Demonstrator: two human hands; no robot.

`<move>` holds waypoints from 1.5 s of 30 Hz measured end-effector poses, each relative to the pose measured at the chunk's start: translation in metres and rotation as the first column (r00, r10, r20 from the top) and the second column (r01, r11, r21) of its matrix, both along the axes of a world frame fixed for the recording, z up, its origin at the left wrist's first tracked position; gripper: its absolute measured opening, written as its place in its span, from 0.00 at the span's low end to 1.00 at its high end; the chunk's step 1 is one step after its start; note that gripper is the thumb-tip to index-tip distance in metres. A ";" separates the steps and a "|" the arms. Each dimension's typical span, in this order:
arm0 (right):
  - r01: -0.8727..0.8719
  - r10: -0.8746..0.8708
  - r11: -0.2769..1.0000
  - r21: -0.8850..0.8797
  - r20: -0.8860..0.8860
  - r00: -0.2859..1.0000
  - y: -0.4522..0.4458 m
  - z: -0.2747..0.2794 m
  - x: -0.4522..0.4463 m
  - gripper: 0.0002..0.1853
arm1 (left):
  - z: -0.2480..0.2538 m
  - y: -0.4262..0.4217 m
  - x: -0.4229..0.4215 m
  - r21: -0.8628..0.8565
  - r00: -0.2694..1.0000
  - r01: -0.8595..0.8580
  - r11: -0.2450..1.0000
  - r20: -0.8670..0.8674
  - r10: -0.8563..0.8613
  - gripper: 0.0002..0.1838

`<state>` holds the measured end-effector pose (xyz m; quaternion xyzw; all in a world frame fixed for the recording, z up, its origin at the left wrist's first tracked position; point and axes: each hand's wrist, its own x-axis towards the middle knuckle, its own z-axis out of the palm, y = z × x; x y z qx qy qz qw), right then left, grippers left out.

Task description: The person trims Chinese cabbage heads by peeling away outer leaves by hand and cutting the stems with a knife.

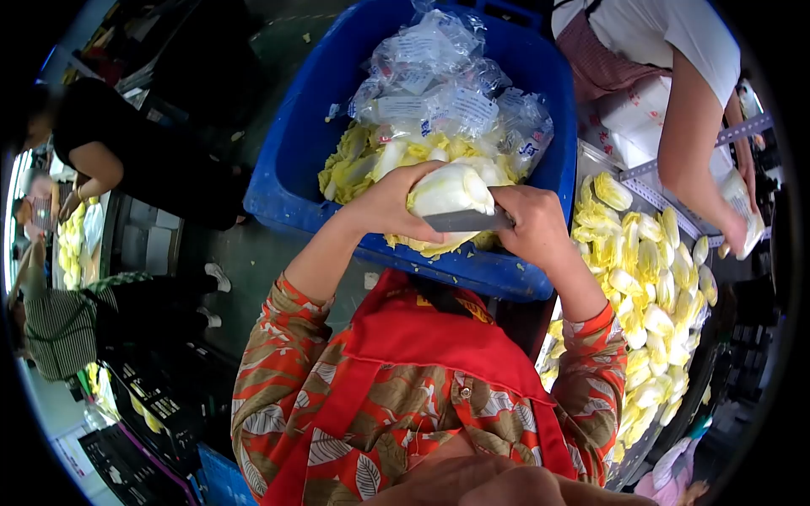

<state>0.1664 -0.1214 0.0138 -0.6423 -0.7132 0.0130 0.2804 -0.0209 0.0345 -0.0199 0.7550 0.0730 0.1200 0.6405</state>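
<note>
Left hand [391, 204] grips the cabbage [451, 192], right hand [533, 221] clamped on the knife [466, 221], blade against cabbage underside, both over the blue bin's [282, 191] near edge.

On the left, a person in black clothes [143, 160] stands with one arm bent; near them is a person in a striped top [61, 333] and white sneakers [219, 278]. Black plastic crates [160, 384] stand at the lower left. At the upper right, a co-worker in a white T-shirt [688, 38] and reddish apron leans beside white packaging with red print [633, 122] and perforated metal bars [742, 131].
</note>
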 end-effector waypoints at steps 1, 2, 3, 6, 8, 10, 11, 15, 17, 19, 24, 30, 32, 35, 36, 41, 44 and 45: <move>-0.048 0.048 0.999 0.001 -0.002 0.999 0.000 0.000 0.002 0.15 | -0.003 -0.001 0.001 0.002 1.000 -0.017 1.000 0.002 0.017 0.46; -0.064 0.064 0.998 0.002 0.000 0.998 0.000 0.001 0.003 0.15 | -0.006 -0.002 0.003 -0.045 1.000 0.006 0.999 -0.012 -0.007 0.47; -0.096 0.097 0.995 0.019 -0.006 0.995 0.000 0.003 0.005 0.16 | -0.005 -0.003 0.004 -0.090 0.999 0.032 0.995 -0.025 -0.034 0.48; -0.123 0.124 0.990 0.067 -0.019 0.992 0.000 0.002 0.011 0.17 | 0.005 -0.009 0.007 -0.038 0.998 0.045 0.998 -0.031 -0.046 0.47; -0.124 0.128 0.988 0.095 -0.037 0.991 0.001 -0.003 0.014 0.17 | 0.016 -0.021 0.006 -0.023 0.997 -0.054 0.998 -0.059 0.053 0.47; -0.055 0.057 0.996 0.077 -0.034 0.998 0.001 -0.009 0.019 0.18 | 0.027 -0.029 0.006 -0.059 0.984 -0.147 0.987 -0.114 0.140 0.46; -0.064 0.067 0.995 0.076 -0.036 0.997 0.001 -0.011 0.018 0.18 | 0.025 -0.030 0.004 -0.060 0.982 -0.157 0.986 -0.116 0.149 0.46; -0.169 0.174 0.980 0.102 -0.037 0.984 0.004 -0.012 0.014 0.19 | 0.016 -0.021 -0.002 0.067 0.996 -0.047 0.997 -0.076 0.052 0.45; -0.211 0.216 0.973 0.099 -0.045 0.975 0.007 -0.012 0.011 0.19 | 0.016 -0.019 -0.007 0.079 0.997 0.021 0.997 -0.080 -0.015 0.46; -0.191 0.199 0.973 0.126 -0.053 0.979 0.010 -0.015 0.012 0.19 | 0.017 -0.020 -0.006 0.012 0.996 0.007 1.000 -0.094 -0.006 0.44; -0.099 0.101 0.986 0.136 -0.009 0.995 0.014 -0.014 0.012 0.17 | 0.027 -0.037 -0.004 0.037 0.979 -0.187 0.982 -0.079 0.189 0.42; -0.033 0.034 0.993 0.114 -0.011 0.999 0.020 -0.016 0.012 0.17 | 0.016 -0.036 -0.001 -0.006 0.966 -0.259 0.966 -0.016 0.258 0.40; 0.005 -0.005 0.995 0.103 -0.004 1.000 0.020 -0.020 0.014 0.18 | 0.018 -0.037 0.002 0.149 0.952 -0.301 0.942 -0.010 0.306 0.41; 0.052 -0.050 0.994 0.100 -0.022 0.998 0.022 -0.022 0.017 0.18 | 0.010 -0.039 0.008 0.143 0.936 -0.351 0.925 0.057 0.347 0.40; 0.078 -0.077 0.995 0.060 -0.021 0.997 0.021 -0.021 0.017 0.18 | 0.008 -0.041 0.009 0.149 0.942 -0.336 0.930 0.057 0.331 0.40; 0.183 -0.183 0.983 0.008 -0.020 0.983 0.023 -0.019 0.019 0.17 | 0.006 -0.045 0.019 0.188 0.878 -0.478 0.858 0.116 0.464 0.39; 0.200 -0.199 0.980 0.008 -0.052 0.979 0.025 -0.020 0.020 0.16 | 0.004 -0.042 0.023 0.205 0.877 -0.481 0.852 0.106 0.469 0.38; 0.211 -0.210 0.977 0.012 -0.057 0.976 0.026 -0.020 0.021 0.16 | 0.004 -0.042 0.025 0.211 0.882 -0.470 0.857 0.105 0.458 0.38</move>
